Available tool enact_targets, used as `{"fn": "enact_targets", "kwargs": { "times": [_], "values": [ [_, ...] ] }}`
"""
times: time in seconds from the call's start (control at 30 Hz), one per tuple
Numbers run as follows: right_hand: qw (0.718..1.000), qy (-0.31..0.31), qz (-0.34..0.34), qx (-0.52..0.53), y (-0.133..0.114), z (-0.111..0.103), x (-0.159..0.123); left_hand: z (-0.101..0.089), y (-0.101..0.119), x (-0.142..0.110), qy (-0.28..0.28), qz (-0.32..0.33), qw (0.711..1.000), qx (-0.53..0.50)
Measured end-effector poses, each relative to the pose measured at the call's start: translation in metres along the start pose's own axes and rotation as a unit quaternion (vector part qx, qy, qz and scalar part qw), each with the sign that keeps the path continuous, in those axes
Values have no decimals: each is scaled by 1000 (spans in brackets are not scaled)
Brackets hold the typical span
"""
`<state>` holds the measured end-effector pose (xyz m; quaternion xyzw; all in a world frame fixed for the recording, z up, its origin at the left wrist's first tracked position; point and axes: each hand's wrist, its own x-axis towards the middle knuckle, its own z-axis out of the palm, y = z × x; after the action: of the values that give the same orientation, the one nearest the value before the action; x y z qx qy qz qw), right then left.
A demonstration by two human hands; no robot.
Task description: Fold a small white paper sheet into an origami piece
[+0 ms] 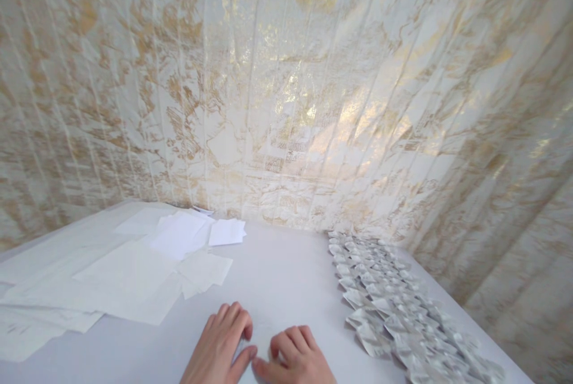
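My left hand rests low at the middle of the white table, its fingers curled and its thumb stretched toward the right. Close beside it my right hand is curled too, with the thumb almost touching the left one. A pale piece of paper shows faintly between the left thumb and forefinger. Most of it is covered by my hands or blends with the white tabletop, so its shape cannot be made out.
Loose white sheets overlap across the table's left side, with a small stack of paper squares behind them. Rows of folded paper pieces line the right side. A gold-patterned curtain hangs along the back and right edges.
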<state>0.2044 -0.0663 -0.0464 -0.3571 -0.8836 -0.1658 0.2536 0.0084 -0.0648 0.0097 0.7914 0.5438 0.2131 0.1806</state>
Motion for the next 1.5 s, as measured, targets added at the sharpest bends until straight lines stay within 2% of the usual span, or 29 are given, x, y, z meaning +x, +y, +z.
{"fn": "enact_targets", "kwargs": {
  "times": [0.1,0.17,0.33,0.43,0.5,0.6,0.73,0.83,0.93,1.1,1.27,1.4,1.5],
  "values": [
    [999,34,-12,7,1,-4,4,1,-2,0,-5,7,1000,2],
    [999,20,-22,27,9,-15,5,3,-3,0,1,11,1000,3],
    [986,-153,-16,69,36,-60,6,5,-5,-1,8,18,1000,-2],
    [978,-195,-5,81,48,-78,5,6,-7,-1,15,35,999,-10],
    [975,-201,3,89,51,-81,3,8,-9,-2,24,59,998,-21],
    [974,-182,42,131,51,-75,0,9,-10,-3,21,96,994,-40],
    [969,-87,116,199,39,-55,-2,12,-11,-3,12,105,994,-32],
    [975,-46,108,190,23,-36,-4,13,-12,-1,25,147,989,13],
    [982,-43,119,144,9,-17,-5,13,-13,1,61,188,979,51],
    [983,2,121,139,6,3,-6,12,-11,2,113,232,963,82],
    [988,40,112,98,8,4,0,17,-8,1,196,305,925,110],
    [998,18,63,-14,4,-1,8,14,-1,-1,246,335,902,119],
    [998,7,57,-25,1,-7,13,7,10,-4,252,351,894,118]
  ]
}}
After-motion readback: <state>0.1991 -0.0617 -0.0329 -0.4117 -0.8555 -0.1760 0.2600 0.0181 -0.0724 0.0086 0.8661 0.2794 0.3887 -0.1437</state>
